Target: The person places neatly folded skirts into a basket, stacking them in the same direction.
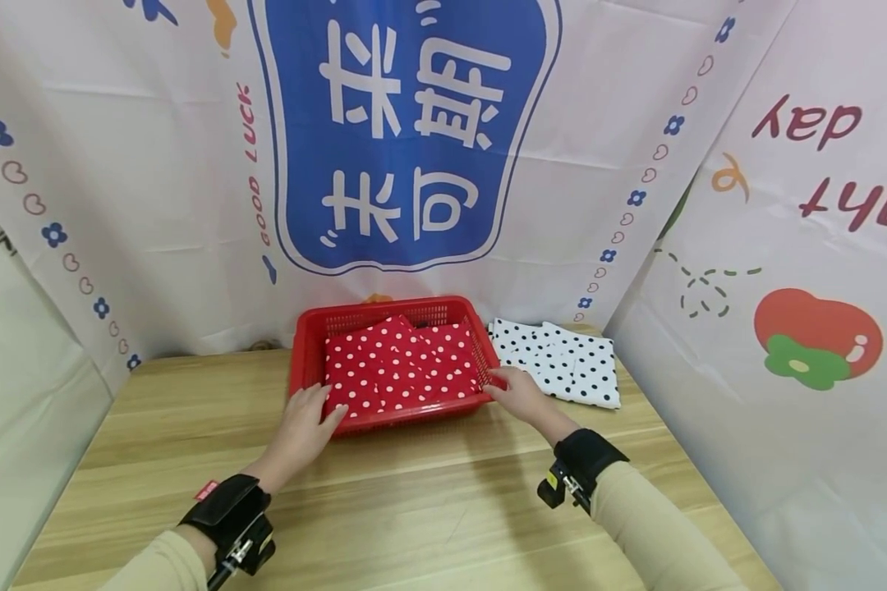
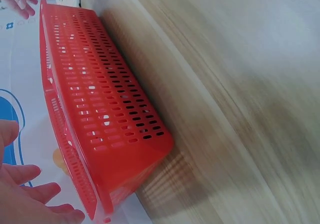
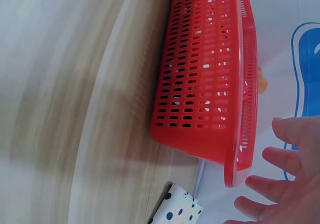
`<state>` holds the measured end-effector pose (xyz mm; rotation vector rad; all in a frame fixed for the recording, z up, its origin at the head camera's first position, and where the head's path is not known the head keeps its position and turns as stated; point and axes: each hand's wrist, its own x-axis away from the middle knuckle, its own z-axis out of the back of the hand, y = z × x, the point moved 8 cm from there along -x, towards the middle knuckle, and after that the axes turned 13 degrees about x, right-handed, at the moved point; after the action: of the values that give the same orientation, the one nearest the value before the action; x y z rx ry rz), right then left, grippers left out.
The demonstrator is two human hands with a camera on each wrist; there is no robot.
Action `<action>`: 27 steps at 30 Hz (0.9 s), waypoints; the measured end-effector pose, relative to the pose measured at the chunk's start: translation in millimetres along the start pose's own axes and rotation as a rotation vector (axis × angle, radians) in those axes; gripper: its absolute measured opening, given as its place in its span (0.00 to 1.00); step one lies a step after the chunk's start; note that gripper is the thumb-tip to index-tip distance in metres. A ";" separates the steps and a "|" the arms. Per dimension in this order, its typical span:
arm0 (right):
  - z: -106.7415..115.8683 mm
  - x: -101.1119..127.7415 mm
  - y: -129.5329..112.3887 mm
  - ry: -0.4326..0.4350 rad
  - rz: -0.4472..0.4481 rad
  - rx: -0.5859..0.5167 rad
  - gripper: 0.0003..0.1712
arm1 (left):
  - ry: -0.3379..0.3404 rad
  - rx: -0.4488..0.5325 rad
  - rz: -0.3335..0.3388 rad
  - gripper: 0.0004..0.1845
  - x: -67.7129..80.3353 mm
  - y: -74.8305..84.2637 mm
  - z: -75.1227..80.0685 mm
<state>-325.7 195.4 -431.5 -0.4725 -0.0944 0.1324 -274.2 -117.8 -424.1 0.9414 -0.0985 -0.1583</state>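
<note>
While both hands flank it, red basket (image 1: 306, 353) at the far middle of the wooden surface (image 1: 429, 501), close to the back edge, long axis left to right. Inside, folded red polka-dot cloth (image 1: 399, 365). Left hand (image 1: 303, 427) at the near-left corner, fingers (image 2: 47, 191) straight and slightly apart, tips touching or just at the rim, gripping nothing. Right hand (image 1: 517, 394) at the near-right corner, fingers (image 3: 280, 159) spread and relaxed, at the rim beside the cloth, clamped on nothing visible. Basket directly ahead of both sets of fingertips, each hand about equally near. White polka-dot cloth (image 1: 562, 361) just beside the basket, toward the far-right corner.
</note>
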 end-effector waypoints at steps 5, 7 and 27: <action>-2.1 4.8 2.7 -0.009 -0.015 -0.009 0.26 | -0.005 0.000 0.014 0.32 4.3 -0.7 -0.9; -2.0 6.0 2.3 -0.003 -0.007 0.001 0.26 | -0.007 -0.002 0.012 0.31 5.7 0.0 -1.2; -6.5 34.8 -1.4 0.054 0.106 0.032 0.23 | 0.001 -0.028 -0.062 0.31 29.1 9.3 -11.3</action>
<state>-290.4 196.4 -434.5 -0.4491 -0.0141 0.2247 -243.0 -108.6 -422.7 0.9171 -0.0664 -0.2159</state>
